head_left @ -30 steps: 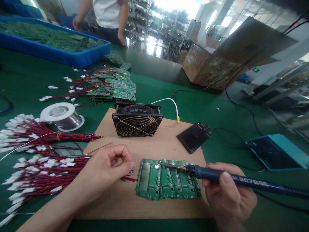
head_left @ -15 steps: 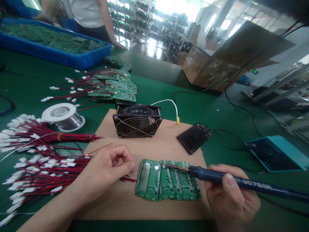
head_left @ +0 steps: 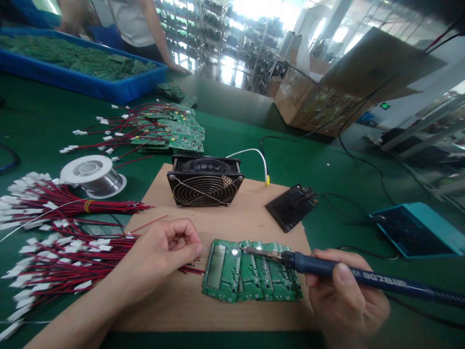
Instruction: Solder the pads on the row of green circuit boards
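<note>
My right hand [head_left: 350, 295] grips a dark blue soldering iron [head_left: 327, 269] like a pen. Its metal tip points left and rests at the upper part of a row of overlapping green circuit boards [head_left: 250, 281], close to the leftmost board's shiny round pad. My left hand [head_left: 167, 252] is closed in a pinch just left of the boards. A thin strand of solder wire [head_left: 204, 250] shows faintly at its fingertips. Red and black wires lie partly under that hand, and a cardboard sheet [head_left: 218, 317] lies beneath the boards.
Behind the boards stands a black fan [head_left: 206, 183], with a black block [head_left: 291, 208] to its right. Leftward are a solder spool [head_left: 93, 175] and wire bundles [head_left: 69, 261] with white connectors. Farther off are wired boards [head_left: 170, 131], a blue tray [head_left: 109, 89], a person and a cardboard box [head_left: 308, 104].
The soldering iron's tip has shifted slightly left toward the leftmost board, together with my right hand. My left hand keeps its pinch in nearly the same place.
</note>
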